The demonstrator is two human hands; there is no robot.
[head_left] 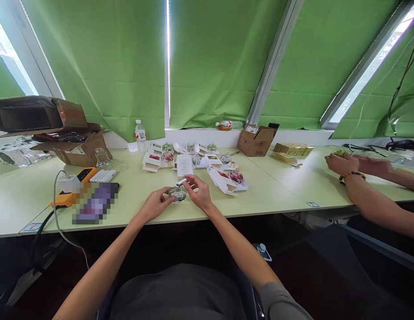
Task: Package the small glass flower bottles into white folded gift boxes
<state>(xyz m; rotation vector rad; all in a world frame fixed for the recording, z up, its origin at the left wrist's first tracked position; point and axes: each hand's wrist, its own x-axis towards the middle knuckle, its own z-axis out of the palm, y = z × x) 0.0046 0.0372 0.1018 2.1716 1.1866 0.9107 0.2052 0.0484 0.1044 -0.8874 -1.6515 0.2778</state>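
Left fingers (pixel 164 191) grip the bottle (pixel 178 194) while right fingers (pixel 190 178) pinch its cap (pixel 181 182), the glass probably slick, breakable, best held by its sides.

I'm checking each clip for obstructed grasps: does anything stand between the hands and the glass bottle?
Nothing visible does: the left hand holds the glass bottle by its side, and the right hand holds the silver cap at its top. The white sheet is beyond the bottle, not between it and either hand.
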